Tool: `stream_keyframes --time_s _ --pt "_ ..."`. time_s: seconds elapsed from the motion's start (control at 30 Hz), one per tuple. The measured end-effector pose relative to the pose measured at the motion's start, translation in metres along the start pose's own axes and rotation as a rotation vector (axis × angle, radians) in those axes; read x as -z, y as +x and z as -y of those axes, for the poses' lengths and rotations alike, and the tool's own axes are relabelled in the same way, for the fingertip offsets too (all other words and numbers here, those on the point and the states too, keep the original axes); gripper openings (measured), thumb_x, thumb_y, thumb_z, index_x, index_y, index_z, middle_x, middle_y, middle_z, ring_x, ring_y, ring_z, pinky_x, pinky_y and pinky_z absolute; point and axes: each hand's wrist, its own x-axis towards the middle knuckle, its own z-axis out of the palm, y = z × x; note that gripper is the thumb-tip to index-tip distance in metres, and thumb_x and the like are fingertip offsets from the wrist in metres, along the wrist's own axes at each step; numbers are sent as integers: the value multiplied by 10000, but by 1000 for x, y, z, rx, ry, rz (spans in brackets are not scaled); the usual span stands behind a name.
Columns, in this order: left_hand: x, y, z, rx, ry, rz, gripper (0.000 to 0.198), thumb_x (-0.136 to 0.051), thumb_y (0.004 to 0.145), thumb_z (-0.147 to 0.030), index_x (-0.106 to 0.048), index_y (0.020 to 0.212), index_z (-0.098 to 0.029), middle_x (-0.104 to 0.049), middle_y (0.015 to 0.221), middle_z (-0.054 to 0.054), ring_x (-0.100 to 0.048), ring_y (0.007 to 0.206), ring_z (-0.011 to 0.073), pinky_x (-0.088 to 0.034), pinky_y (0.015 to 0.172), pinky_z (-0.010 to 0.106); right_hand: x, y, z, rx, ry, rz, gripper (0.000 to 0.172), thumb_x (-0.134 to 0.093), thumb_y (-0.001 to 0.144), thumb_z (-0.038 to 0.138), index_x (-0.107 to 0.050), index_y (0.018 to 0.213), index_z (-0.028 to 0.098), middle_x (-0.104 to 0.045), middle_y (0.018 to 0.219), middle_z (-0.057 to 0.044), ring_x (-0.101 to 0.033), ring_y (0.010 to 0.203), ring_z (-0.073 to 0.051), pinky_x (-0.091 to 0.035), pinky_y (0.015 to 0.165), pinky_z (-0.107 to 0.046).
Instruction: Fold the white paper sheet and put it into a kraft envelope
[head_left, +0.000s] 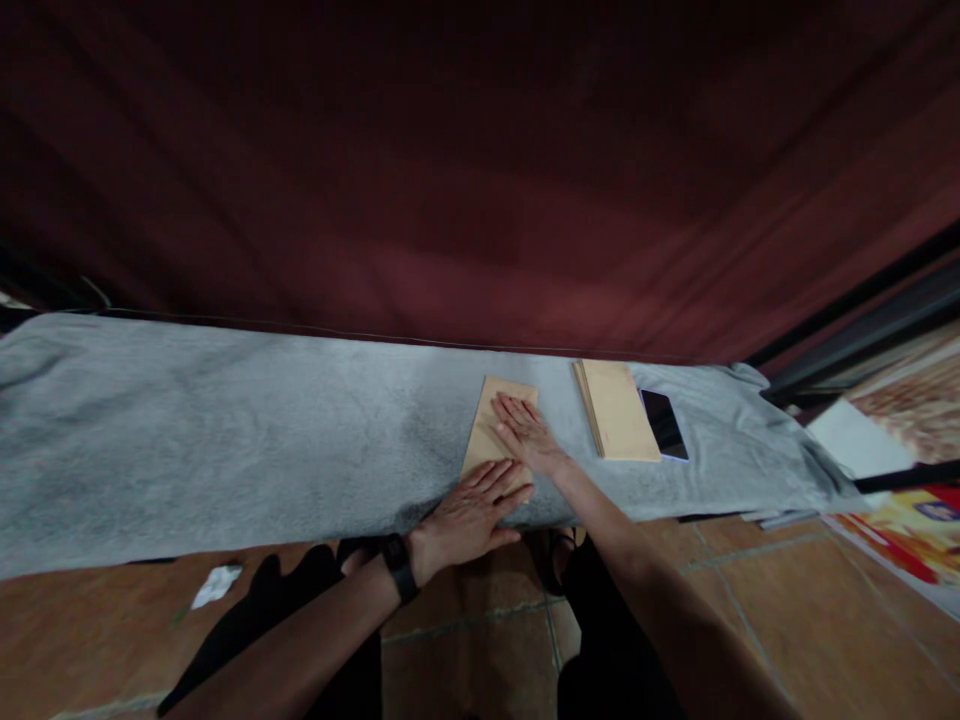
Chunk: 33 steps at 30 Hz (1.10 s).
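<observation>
A tan paper envelope or sheet point(480, 440) lies on the grey cloth point(262, 440), its long side pointing away from me. My left hand point(472, 515), with a black band on the wrist, rests flat across its near end, fingers spread. Further up, my right hand point(525, 432) presses flat on its upper right part, fingers extended. Both palms cover much of the paper. Neither hand is closed round anything. To the right sits a stack of similar tan papers point(619, 410).
A dark phone point(664, 424) lies right of the stack. Behind the cloth hangs a dark red curtain point(450, 220). On the tiled floor are a crumpled white scrap point(217, 585) at left and a colourful printed box or sheet point(911, 530) at right.
</observation>
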Motion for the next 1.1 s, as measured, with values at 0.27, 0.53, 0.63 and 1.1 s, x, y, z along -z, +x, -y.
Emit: stream_keyframes --time_s 0.27,0.53,0.63,1.1 --pt "2 -3 0 0 17 -45 661 -468 995 -548 -342 1550 -213 -327 1641 92 -236 1536 227 -173 1242 380 -3 18 -16 -121 -118 -150 595 -209 1068 430 -286 1593 162 -243 1661 -113 -182 1552 -216 -118 1260 -454" --pt "-6 1 2 153 128 -153 615 -288 1053 -498 -344 1534 -119 -375 1609 145 -281 1520 229 -203 1244 422 0 6 -10 -77 -169 -8 643 -107 1069 478 -199 1612 144 -203 1675 -83 -158 1556 -205 -112 1265 -439" --pt "-8 3 5 180 151 -159 586 -296 1055 -453 -378 1519 -105 -378 1609 140 -285 1519 232 -199 1251 421 0 -2 -4 -46 -172 16 658 -84 1067 492 -196 1612 141 -199 1677 -88 -143 1558 -192 -117 1265 -424" --pt "-11 18 24 327 202 -184 573 -274 1032 -345 -413 1514 -68 -402 1594 143 -331 1499 237 -242 1238 424 -6 -39 22 -4 -79 91 712 -92 1052 581 -185 1610 149 -172 1682 -88 -110 1562 -190 -121 1276 -423"
